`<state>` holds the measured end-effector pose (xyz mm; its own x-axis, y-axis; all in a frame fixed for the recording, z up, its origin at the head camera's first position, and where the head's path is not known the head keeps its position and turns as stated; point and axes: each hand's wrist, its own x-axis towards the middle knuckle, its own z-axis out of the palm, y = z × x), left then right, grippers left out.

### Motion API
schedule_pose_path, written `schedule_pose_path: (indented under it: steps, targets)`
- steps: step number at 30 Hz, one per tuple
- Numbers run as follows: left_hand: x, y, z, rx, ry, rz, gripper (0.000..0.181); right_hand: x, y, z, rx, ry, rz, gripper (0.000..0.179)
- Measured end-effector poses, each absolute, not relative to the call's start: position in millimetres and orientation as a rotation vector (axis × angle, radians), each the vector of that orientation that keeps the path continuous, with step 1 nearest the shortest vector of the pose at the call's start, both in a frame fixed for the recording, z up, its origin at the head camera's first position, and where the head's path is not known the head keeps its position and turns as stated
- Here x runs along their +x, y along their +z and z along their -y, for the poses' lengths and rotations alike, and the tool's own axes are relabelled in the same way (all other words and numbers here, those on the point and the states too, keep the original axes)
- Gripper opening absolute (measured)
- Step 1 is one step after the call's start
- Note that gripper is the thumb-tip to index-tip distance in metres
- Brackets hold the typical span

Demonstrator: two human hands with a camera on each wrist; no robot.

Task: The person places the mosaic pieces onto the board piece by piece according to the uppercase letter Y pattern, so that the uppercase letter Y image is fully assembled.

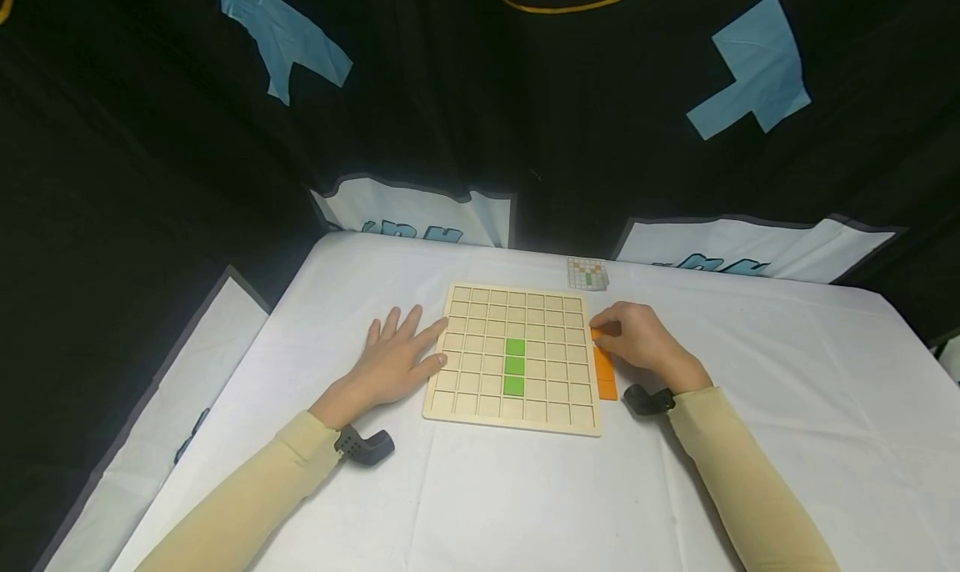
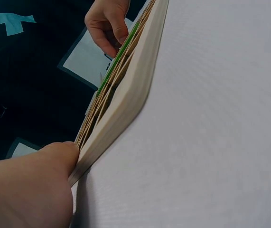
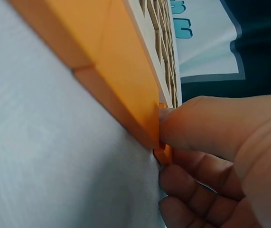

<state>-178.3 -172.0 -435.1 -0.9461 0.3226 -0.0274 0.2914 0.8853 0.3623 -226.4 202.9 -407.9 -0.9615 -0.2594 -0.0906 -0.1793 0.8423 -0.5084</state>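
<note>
A pale wooden board (image 1: pixel 517 425) with a grid of square cells lies flat on the white table. Three green tiles (image 1: pixel 514 366) sit in one column near its middle. My left hand (image 1: pixel 393 359) lies at the board's left side with fingers spread, thumb and forefinger touching the edge. Along the right edge runs a row of orange tiles (image 1: pixel 606 378). My right hand (image 1: pixel 637 338) is at the far end of this row. In the right wrist view, its thumb and fingers pinch a small orange tile (image 3: pixel 163 154), partly hidden by the thumb, right beside the longer orange row.
Behind the board, near the table's back edge, lies a small stack of cards (image 1: pixel 587 273) with a printed grid on top. White cloth (image 1: pixel 525 505) covers the table. A black curtain (image 1: pixel 555 122) hangs behind it, with pieces of blue tape (image 1: pixel 757 72).
</note>
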Motion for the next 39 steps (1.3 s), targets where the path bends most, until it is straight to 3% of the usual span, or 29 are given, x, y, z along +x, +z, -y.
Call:
schedule_pose_path:
  steps: [24, 39]
  targets:
    - [-176.6, -431.0, 170.8, 0.48, 0.548, -2.954, 0.064, -227.2, -402.3, -205.8, -0.312, -0.764, -2.875, 0.032]
    - [-178.3, -434.8, 171.4, 0.476, 0.548, -2.962, 0.064, -228.9, -395.2, -183.8, -0.507, -0.831, -2.881, 0.03]
